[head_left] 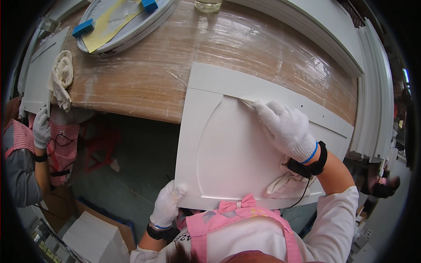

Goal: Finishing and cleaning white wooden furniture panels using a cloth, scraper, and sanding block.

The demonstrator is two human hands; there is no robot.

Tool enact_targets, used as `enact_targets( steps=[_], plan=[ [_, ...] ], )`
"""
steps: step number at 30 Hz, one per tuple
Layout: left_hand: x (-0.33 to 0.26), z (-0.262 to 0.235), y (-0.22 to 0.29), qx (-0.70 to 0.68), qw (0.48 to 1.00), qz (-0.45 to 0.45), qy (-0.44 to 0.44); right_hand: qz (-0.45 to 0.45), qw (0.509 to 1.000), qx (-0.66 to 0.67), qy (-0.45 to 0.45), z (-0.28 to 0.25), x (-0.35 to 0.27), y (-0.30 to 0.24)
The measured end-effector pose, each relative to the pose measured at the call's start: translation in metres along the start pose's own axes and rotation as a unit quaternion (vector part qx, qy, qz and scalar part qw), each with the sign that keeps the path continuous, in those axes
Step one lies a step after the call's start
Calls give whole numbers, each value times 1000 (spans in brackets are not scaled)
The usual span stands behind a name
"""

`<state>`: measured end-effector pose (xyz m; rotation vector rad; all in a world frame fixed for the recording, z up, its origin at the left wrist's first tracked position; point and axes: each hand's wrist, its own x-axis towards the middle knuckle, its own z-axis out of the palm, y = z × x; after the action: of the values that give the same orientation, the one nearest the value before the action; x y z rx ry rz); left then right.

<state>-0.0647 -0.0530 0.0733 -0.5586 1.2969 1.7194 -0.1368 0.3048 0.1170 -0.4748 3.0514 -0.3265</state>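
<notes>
A white cabinet door (237, 144) with a recessed, curved-edged centre lies in front of me, its far part on the wrapped table and its near edge against my apron. My left hand (167, 205), in a white knit glove, grips the door's near left corner. In my gloved right hand (287, 127) is a thin pointed tool (246, 103), its tip at the groove along the far edge of the recess. My fingers hide most of that tool. Below my right wrist, a crumpled off-white cloth (287, 185) rests on the door.
Far left, a round tub lid (153, 24) carries yellow sandpaper (103, 35) and blue blocks (83, 28). A rag (62, 74) hangs at the table edge. A co-worker's gloved hand (41, 127) touches another white panel (41, 74). White boards (372, 87) stand at right.
</notes>
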Motion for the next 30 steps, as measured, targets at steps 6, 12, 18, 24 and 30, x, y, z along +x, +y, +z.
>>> enact_targets(
  steps=[6, 12, 18, 24, 30],
  plan=[
    [4, -1, -5, -22, 999, 33, -20, 17, 1000, -19, -7, 1, 13, -15],
    [4, -1, -7, -47, 998, 27, -22, 23, 1000, 11, 8, 6, 21, -18],
    [5, -7, -12, -40, 999, 13, -9, -40, 992, 116, -39, -7, 13, -5],
    [3, -2, -4, -66, 998, 17, -15, 11, 982, 133, 130, -30, 25, 21],
    [9, -11, -17, -68, 997, 9, -32, 67, 977, 61, 194, -22, 50, 79]
  ],
)
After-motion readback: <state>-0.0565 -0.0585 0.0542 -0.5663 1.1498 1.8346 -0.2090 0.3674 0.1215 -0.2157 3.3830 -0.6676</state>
